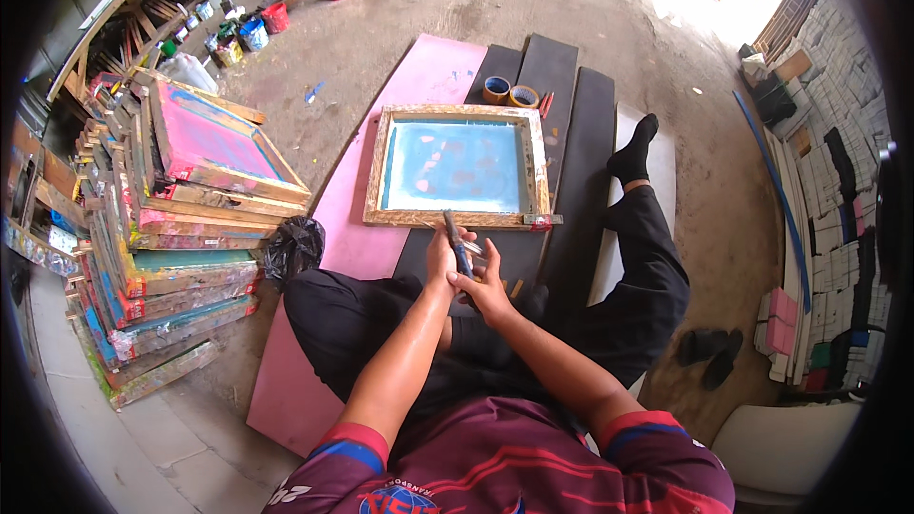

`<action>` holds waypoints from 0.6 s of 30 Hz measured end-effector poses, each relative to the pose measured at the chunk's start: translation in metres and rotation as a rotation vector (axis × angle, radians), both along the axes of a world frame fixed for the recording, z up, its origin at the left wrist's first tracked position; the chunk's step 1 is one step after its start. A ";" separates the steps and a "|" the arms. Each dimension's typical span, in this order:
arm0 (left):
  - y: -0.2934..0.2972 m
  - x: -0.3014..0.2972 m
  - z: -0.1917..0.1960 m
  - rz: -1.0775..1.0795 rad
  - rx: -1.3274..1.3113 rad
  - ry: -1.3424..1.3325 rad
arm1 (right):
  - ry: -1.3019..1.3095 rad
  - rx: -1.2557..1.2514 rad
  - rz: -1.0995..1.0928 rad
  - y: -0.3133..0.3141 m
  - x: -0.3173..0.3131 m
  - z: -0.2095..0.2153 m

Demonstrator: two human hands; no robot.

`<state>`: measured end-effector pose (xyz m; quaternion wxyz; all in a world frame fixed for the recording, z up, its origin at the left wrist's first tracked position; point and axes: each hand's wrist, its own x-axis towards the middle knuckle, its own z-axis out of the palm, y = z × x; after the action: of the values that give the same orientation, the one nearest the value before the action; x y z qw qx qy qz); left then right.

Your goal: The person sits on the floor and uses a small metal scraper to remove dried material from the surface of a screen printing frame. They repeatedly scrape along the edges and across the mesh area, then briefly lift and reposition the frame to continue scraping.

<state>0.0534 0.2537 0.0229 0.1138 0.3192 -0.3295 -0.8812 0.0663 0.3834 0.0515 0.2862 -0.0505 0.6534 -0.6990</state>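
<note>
In front of my lap, both hands are on a slim dark tool point(451, 228) with a bluish part; its exact kind is not clear. My left hand point(441, 259) is closed around it, and its tip points away from me toward the frame. From the right, my right hand point(487, 293) closes on the tool's near end, thumb laid across it, with a small shiny part showing between the fingers. Just beyond my hands lies a wooden screen-printing frame point(457, 220), flat, with light blue mesh point(457, 167) showing pale patches.
Rolls of tape point(524, 97) and a red-handled tool point(546, 103) lie behind the frame on dark boards point(595, 133). Stacked printing frames point(190, 276) and a black plastic bag point(293, 246) stand left. Buckets point(275, 17) are farther back. Dark footwear point(709, 352) and piled white material point(819, 228) are right.
</note>
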 end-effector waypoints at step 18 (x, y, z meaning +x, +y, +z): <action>-0.070 -0.022 -0.026 -0.419 -1.618 -0.375 | -0.585 0.130 -0.060 0.093 -0.060 -0.026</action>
<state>0.0313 0.1834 -0.0031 0.0848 0.2129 -0.9226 -0.3103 0.0068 0.4764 0.0253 0.4440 0.1909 0.5879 -0.6487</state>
